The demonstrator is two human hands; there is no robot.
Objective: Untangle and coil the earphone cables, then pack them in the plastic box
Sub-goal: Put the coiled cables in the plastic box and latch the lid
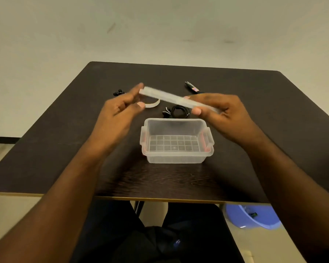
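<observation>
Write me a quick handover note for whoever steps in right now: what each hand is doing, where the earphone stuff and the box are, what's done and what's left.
Left hand and right hand each hold one end of the clear lid, raised above the table.
Plastic box sits open and holds nothing, near the table's front middle.
One coiled black earphone cable lies just behind the box; small black pieces lie far left.
Done: that cable looks coiled, lid is off.
Left: put the cable in the box, close it.
</observation>
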